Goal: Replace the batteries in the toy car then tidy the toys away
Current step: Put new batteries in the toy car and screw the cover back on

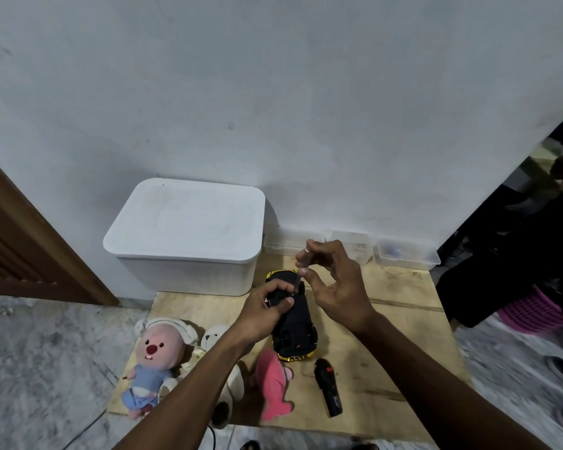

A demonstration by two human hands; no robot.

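Note:
A black toy car (294,323) with yellow trim lies upside down on a wooden board (387,345). My left hand (267,311) presses on its underside near the far end. My right hand (333,280) pinches a thin screwdriver (301,271) that points down at the car's underside. A black remote control (329,389) lies just in front of the car. A pink beaver plush (155,362), a white bear plush (223,362) partly hidden by my left forearm, and a pink fish plush (272,384) lie at the board's near left.
A white lidded storage box (189,232) stands against the wall behind the board. Clear plastic containers (400,253) line the wall at the right. A wooden door (20,241) is at the left, a pink basket (533,308) and a dark-clothed person at the right.

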